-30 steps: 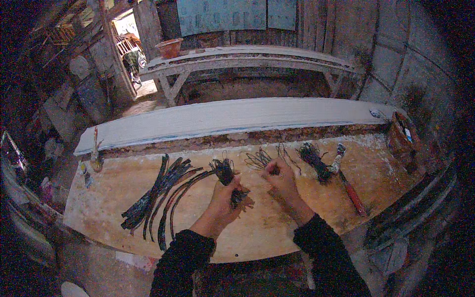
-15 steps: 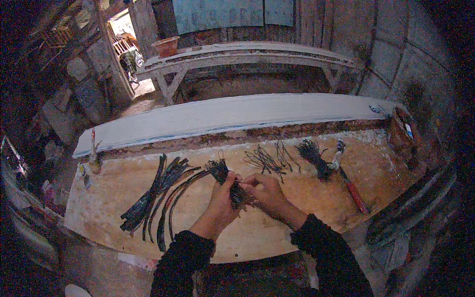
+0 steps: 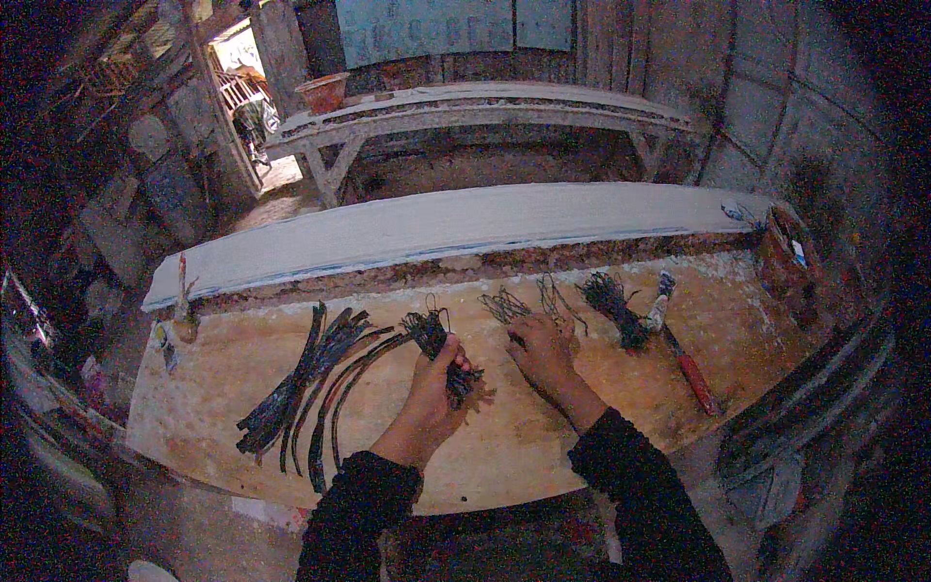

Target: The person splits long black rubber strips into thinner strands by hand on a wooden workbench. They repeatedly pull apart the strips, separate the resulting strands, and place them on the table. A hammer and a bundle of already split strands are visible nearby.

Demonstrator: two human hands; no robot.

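Note:
My left hand (image 3: 433, 388) is closed around a small bundle of thin black strands (image 3: 427, 332). The strands fan out in loose loops above the fist, and their cut ends poke out below it. To its right, my right hand (image 3: 545, 357) reaches onto a small heap of thin dark wire-like strands (image 3: 502, 306), fingers curled down and thumb close to them. What lies between those fingertips is hidden. Beside my left hand lie a stack of flat black strips (image 3: 299, 383) and several curved single strips (image 3: 335, 412).
Right of the hands lie another black strand bundle (image 3: 613, 306) and a tool with a red handle (image 3: 691, 373). A long pale board (image 3: 465, 221) borders the work table (image 3: 543, 461) at the far side. A brown container (image 3: 784, 257) stands at the right end; a bench (image 3: 504, 97) is behind.
My right hand has left the bundle, moving right and slightly up onto the thin strands. The left hand keeps its grip on the bundle, almost in the same place.

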